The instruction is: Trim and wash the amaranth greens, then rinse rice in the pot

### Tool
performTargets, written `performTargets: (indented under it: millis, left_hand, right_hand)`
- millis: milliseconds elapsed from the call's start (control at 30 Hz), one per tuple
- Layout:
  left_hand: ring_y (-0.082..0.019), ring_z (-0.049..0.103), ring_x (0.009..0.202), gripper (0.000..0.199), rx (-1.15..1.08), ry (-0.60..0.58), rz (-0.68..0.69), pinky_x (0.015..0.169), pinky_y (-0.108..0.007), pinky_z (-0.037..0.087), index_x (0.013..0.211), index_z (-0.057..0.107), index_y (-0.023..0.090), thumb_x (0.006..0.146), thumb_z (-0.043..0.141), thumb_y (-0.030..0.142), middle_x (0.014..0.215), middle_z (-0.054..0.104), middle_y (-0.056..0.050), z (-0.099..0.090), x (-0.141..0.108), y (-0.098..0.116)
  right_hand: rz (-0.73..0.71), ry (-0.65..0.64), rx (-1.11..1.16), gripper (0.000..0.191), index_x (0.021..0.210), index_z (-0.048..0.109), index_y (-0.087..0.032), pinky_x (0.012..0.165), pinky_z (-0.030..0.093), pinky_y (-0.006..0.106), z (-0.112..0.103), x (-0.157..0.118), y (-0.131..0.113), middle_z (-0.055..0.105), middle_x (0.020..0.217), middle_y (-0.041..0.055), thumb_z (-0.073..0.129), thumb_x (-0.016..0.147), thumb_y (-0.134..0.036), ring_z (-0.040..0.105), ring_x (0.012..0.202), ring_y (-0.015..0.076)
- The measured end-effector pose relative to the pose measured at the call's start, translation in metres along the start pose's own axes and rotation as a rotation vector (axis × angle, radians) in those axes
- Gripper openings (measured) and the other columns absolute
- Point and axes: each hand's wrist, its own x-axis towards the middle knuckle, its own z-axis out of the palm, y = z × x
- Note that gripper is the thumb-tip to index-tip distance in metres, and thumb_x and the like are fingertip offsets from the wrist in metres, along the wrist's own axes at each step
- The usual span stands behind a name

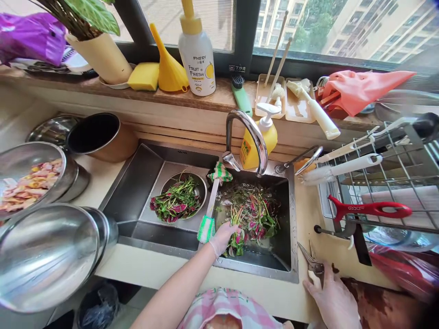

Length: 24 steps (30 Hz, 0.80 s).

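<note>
"Pink-and-white checked cloth (pixel 222 310) is closest, right?"

"Yes, at the bottom edge, well in front of the faucet (pixel 262 153). Beyond it, the left hand (pixel 223 236), in a thin clear glove, is closed round a leafy bunch (pixel 236 240), stems up and leaves down."

"Where is that bunch?"

"Over the right basin (pixel 284 249), in front of the faucet and a little to its left. More loose greens (pixel 262 214) lie in the water just in front of the faucet (some leaves are purple, rather pretty)."

"And the right hand (pixel 334 294)?"

"Gloved too, in front of the faucet and well to its right. Its thumb and fingers are at the pale handles of the scissors (pixel 314 265), whose blades stand apart on the counter (pixel 302 224). I can't tell how firmly it grips."

"Anything left of the faucet?"

"A round bowl (pixel 205 189) heaped with greens (pixel 180 198), in the left basin (pixel 137 196). Nearer the faucet, a striped cloth (pixel 206 229) hangs over the near end of the divider (pixel 213 198)."
</note>
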Motion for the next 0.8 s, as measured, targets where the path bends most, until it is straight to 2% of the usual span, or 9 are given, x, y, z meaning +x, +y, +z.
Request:
performTargets:
  millis: [200, 267, 333, 400, 467, 567, 700, 767, 800]
  left_hand:
    - [-0.017, 0.055, 0.075, 0.038, 0.008, -0.091, 0.068, 0.081, -0.031, 0.04, 0.073, 0.062, 0.016, 0.066, 0.074, 0.051, 0.076, 0.063, -0.003, -0.007, -0.016, 0.02]
    - [-0.017, 0.055, 0.075, 0.039, 0.03, -0.126, 0.093, 0.08, -0.031, 0.04, 0.076, 0.062, 0.015, 0.065, 0.076, 0.05, 0.076, 0.063, -0.003, -0.008, -0.021, 0.029]
    - [-0.017, 0.055, 0.076, 0.04, 0.031, -0.145, 0.12, 0.081, -0.031, 0.04, 0.079, 0.061, 0.016, 0.066, 0.076, 0.05, 0.077, 0.064, -0.003, -0.008, -0.025, 0.036]
    - [-0.017, 0.056, 0.078, 0.04, -0.003, -0.138, 0.137, 0.082, -0.031, 0.04, 0.081, 0.061, 0.016, 0.066, 0.076, 0.05, 0.079, 0.064, -0.003, -0.008, -0.029, 0.04]
    - [-0.017, 0.055, 0.076, 0.041, -0.02, -0.124, 0.138, 0.079, -0.03, 0.041, 0.08, 0.06, 0.016, 0.065, 0.076, 0.051, 0.078, 0.063, -0.003, -0.009, -0.03, 0.042]
    - [-0.014, 0.052, 0.069, 0.041, 0.023, -0.109, 0.141, 0.071, -0.028, 0.04, 0.075, 0.061, 0.015, 0.065, 0.076, 0.053, 0.072, 0.061, -0.002, -0.01, -0.032, 0.045]
    - [-0.011, 0.049, 0.06, 0.042, 0.049, -0.089, 0.123, 0.062, -0.026, 0.038, 0.069, 0.059, 0.015, 0.065, 0.076, 0.053, 0.065, 0.058, 0.0, -0.012, -0.033, 0.05]
    - [-0.01, 0.048, 0.057, 0.043, 0.025, -0.079, 0.094, 0.059, -0.025, 0.037, 0.07, 0.058, 0.015, 0.064, 0.076, 0.054, 0.064, 0.057, 0.001, -0.014, -0.034, 0.053]
    - [-0.01, 0.048, 0.056, 0.043, 0.017, -0.077, 0.083, 0.058, -0.025, 0.037, 0.07, 0.057, 0.015, 0.064, 0.076, 0.054, 0.064, 0.057, 0.001, -0.015, -0.035, 0.055]
  right_hand:
    - [0.045, -0.005, 0.113, 0.07, 0.137, 0.036, 0.002, 0.085, 0.048, 0.05, -0.007, 0.006, 0.009, 0.064, 0.108, 0.0289, 0.047, 0.079, -0.035, 0.063, 0.1, 0.042]
    - [0.048, 0.018, 0.388, 0.077, 0.142, 0.033, -0.005, 0.091, 0.046, 0.05, -0.017, 0.004, 0.012, 0.063, 0.115, 0.0256, 0.052, 0.077, -0.041, 0.06, 0.108, 0.0402]
    - [0.021, -0.019, 0.843, 0.084, 0.146, 0.03, -0.018, 0.099, 0.043, 0.048, -0.03, -0.002, 0.003, 0.063, 0.121, 0.0178, 0.059, 0.073, -0.049, 0.058, 0.114, 0.0348]
    - [-0.033, -0.173, 1.382, 0.083, 0.144, 0.034, -0.027, 0.103, 0.04, 0.047, -0.043, -0.011, -0.019, 0.063, 0.123, 0.0125, 0.061, 0.072, -0.057, 0.058, 0.115, 0.0311]
    - [-0.091, -0.419, 1.882, 0.081, 0.14, 0.042, -0.026, 0.105, 0.038, 0.05, -0.05, -0.022, -0.052, 0.063, 0.121, 0.0125, 0.061, 0.07, -0.063, 0.058, 0.112, 0.0304]
    - [-0.14, -0.826, 2.351, 0.081, 0.133, 0.052, -0.025, 0.107, 0.035, 0.052, -0.046, -0.042, -0.106, 0.065, 0.11, 0.0093, 0.065, 0.063, -0.065, 0.06, 0.101, 0.0271]
    - [-0.164, -1.287, 2.368, 0.083, 0.132, 0.05, -0.032, 0.101, 0.038, 0.051, -0.03, -0.063, -0.144, 0.064, 0.101, 0.0022, 0.076, 0.056, -0.052, 0.061, 0.088, 0.0213]
    - [-0.195, -1.348, 2.199, 0.083, 0.132, 0.049, -0.031, 0.096, 0.041, 0.047, -0.031, -0.062, -0.146, 0.062, 0.097, 0.0019, 0.078, 0.056, -0.044, 0.061, 0.084, 0.0205]
    - [-0.2, -1.31, 2.089, 0.079, 0.131, 0.049, -0.029, 0.093, 0.042, 0.045, -0.034, -0.058, -0.144, 0.061, 0.096, 0.0022, 0.076, 0.058, -0.042, 0.06, 0.083, 0.0202]
